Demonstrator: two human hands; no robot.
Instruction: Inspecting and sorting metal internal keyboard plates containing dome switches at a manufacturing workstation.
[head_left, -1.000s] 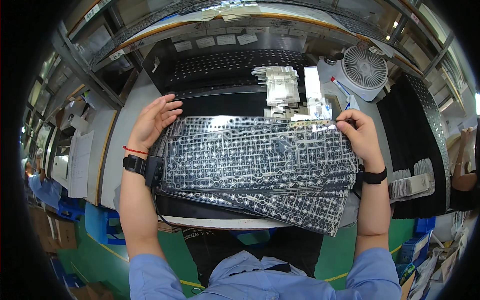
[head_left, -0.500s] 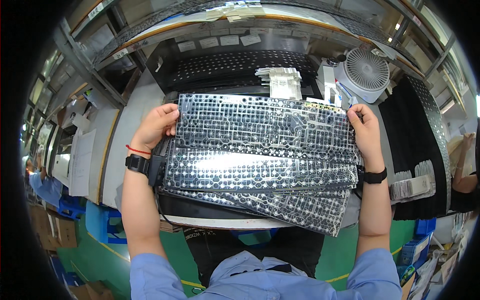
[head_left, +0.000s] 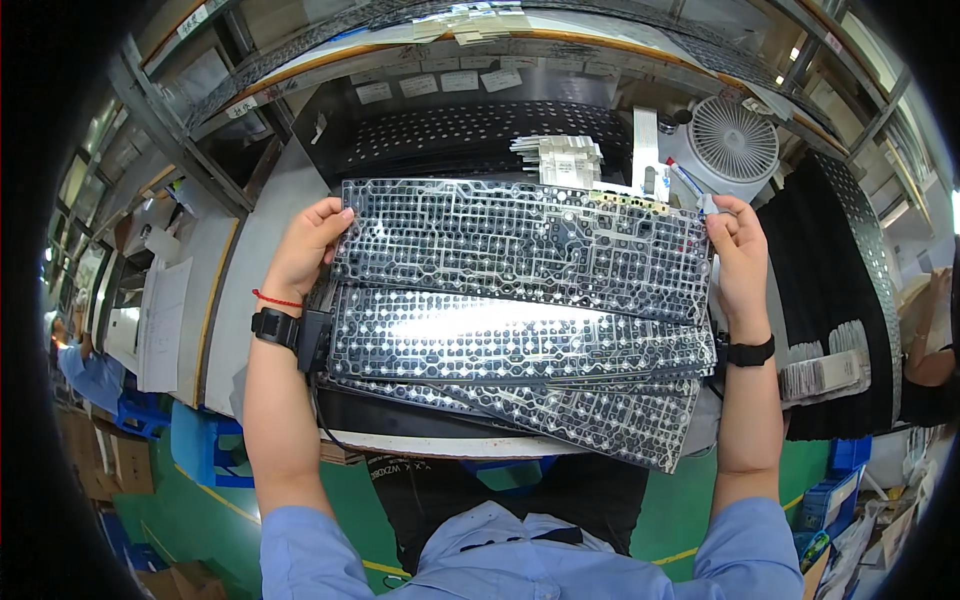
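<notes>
A clear keyboard membrane sheet (head_left: 500, 238), covered with dark dots and pale circuit lines, spans the space between my hands. My left hand (head_left: 312, 245) pinches its left edge between thumb and fingers. At the upper right corner my right hand (head_left: 738, 255) is closed on the opposite edge, its fingertips partly hidden. A white flat tail (head_left: 645, 140) stands up beyond the sheet's far edge. Beneath lie more such membranes: a glossy stack (head_left: 580, 345) with light glaring off it, and one tilted sheet (head_left: 640, 425) jutting over the near table edge.
Behind the sheet stands a pile of white flat strips (head_left: 570, 160). A white fan (head_left: 733, 140) and a pen-like stick (head_left: 685, 178) are at the back right. Black perforated sheets (head_left: 820, 270) are stacked to the right, with white bundles (head_left: 825, 375) on them. A shelf (head_left: 480, 45) crosses above.
The held membrane has shifted up and left, now sloping down to the right. Its white tail rises higher. My left hand has moved slightly left and my right hand slightly right and up.
</notes>
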